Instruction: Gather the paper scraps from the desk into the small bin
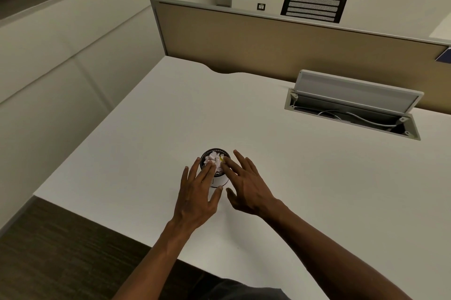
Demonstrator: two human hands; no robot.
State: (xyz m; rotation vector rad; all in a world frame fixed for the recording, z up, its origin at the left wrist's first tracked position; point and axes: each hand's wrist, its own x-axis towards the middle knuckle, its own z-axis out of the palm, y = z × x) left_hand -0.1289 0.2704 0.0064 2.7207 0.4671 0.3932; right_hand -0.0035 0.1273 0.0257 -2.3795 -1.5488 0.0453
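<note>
Two bare forearms reach across the desk [146, 128] as left hand [197, 192] and right hand [246, 185], grips spread, press paper scraps [214, 159] into the brimming small bin [219, 181] between them; no loose scraps show.

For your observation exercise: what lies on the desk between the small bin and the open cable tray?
Nothing: in the head view, the desk is bare between the small bin and the cable tray.

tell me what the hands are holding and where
Nothing is gripped: both the left hand and right hand lie open, fingers spread over the paper-filled bin.
</note>
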